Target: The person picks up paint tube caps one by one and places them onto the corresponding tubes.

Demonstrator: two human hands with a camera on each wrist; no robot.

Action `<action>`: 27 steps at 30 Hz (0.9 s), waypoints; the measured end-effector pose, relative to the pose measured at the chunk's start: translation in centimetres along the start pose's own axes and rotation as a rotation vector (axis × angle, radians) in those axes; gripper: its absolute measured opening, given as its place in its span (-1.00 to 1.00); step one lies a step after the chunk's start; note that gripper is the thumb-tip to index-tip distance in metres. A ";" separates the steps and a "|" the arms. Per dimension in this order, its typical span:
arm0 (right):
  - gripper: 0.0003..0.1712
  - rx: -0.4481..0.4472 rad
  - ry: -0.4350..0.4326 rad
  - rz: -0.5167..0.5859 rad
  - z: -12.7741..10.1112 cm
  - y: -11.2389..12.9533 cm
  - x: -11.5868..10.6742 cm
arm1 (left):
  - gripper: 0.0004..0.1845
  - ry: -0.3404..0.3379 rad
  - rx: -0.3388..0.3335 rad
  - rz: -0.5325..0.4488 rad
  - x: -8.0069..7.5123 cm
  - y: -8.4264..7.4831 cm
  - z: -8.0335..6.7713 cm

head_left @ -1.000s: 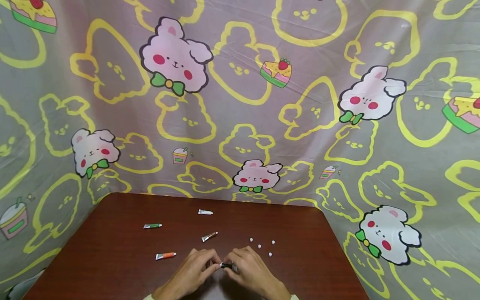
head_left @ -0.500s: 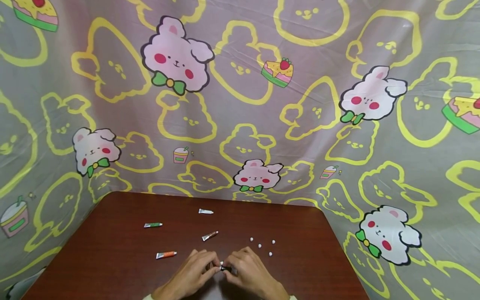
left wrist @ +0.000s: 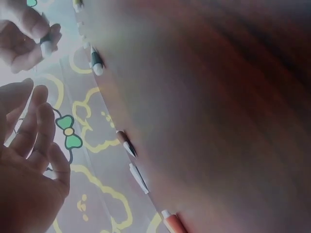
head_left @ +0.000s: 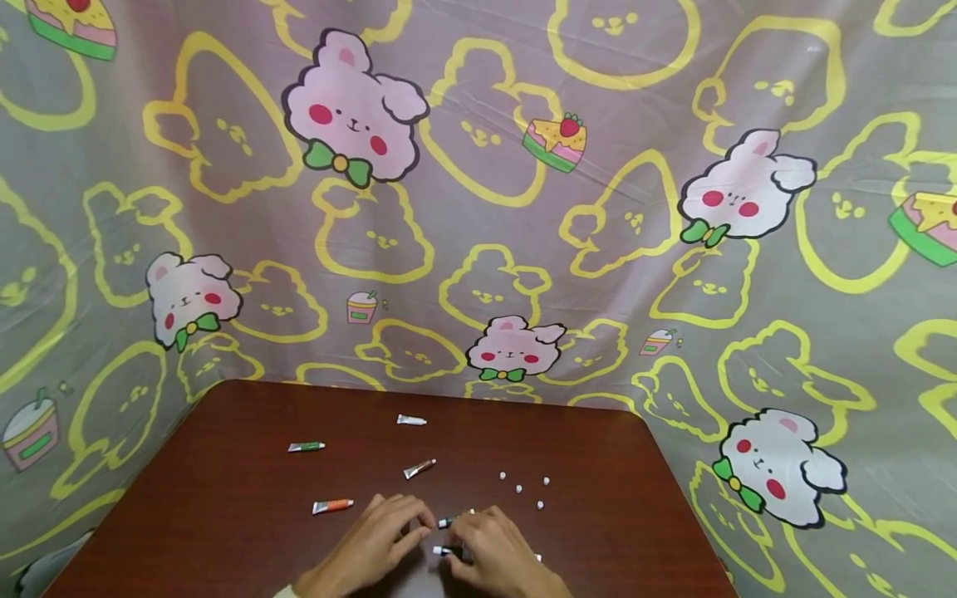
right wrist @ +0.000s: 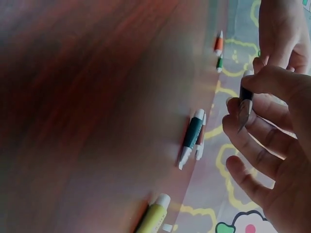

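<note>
In the head view my right hand [head_left: 495, 550] pinches a small black paint tube [head_left: 452, 551] whose white cap points left. The right wrist view shows that black tube [right wrist: 246, 93] between thumb and fingers, its flat crimped end toward the palm side. My left hand [head_left: 383, 536] is just left of it, fingers loosely bent, holding nothing; the left wrist view also shows this left hand [left wrist: 36, 145] bare. A dark green paint tube [head_left: 447, 522] lies on the table just beyond both hands, partly hidden by the right one. A yellow paint tube [right wrist: 153, 214] lies near my right hand.
On the brown table [head_left: 224, 531] lie an orange tube [head_left: 332, 506], a green tube [head_left: 306, 447], a brown tube [head_left: 419, 468] and a white tube [head_left: 411, 420]. Several small white pellets [head_left: 519, 489] are scattered at right. A patterned curtain [head_left: 419, 249] surrounds the table.
Both hands were together at the black tube; my left fingers have since come off its capped end. The right hand has drawn the tube slightly nearer, uncovering the dark green tube.
</note>
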State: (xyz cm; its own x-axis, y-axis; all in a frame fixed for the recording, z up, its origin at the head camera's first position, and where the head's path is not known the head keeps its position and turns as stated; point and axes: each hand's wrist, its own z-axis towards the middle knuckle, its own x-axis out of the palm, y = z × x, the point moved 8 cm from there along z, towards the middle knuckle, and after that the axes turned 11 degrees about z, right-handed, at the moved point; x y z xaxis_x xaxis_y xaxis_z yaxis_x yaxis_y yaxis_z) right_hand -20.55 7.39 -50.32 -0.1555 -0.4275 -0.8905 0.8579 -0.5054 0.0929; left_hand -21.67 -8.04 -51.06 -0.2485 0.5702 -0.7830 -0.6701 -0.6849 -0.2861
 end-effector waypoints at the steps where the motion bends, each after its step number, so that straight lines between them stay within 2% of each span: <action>1: -0.73 0.000 0.008 0.005 0.0 0.1 0.1 | -0.81 -0.001 -0.005 0.003 -0.1 0.1 0.0; 9: -0.79 0.016 0.088 0.088 -0.5 0.4 1.4 | -0.71 -0.107 0.006 0.092 -1.1 0.8 -0.4; 18: -0.78 -0.019 0.123 0.055 -0.5 0.8 1.8 | -0.70 -0.058 -0.054 0.127 -0.9 2.4 -1.1; 27: -0.71 -0.050 0.113 0.023 -0.6 0.9 2.1 | -0.65 -0.095 -0.087 0.252 -1.8 4.5 -1.7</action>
State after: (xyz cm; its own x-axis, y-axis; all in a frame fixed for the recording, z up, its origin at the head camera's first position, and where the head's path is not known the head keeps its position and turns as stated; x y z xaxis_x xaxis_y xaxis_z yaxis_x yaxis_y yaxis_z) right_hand -19.81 6.49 -52.39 -0.0811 -0.3499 -0.9333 0.8842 -0.4574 0.0946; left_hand -23.04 -12.90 -51.87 -0.4668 0.4145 -0.7812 -0.5174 -0.8444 -0.1388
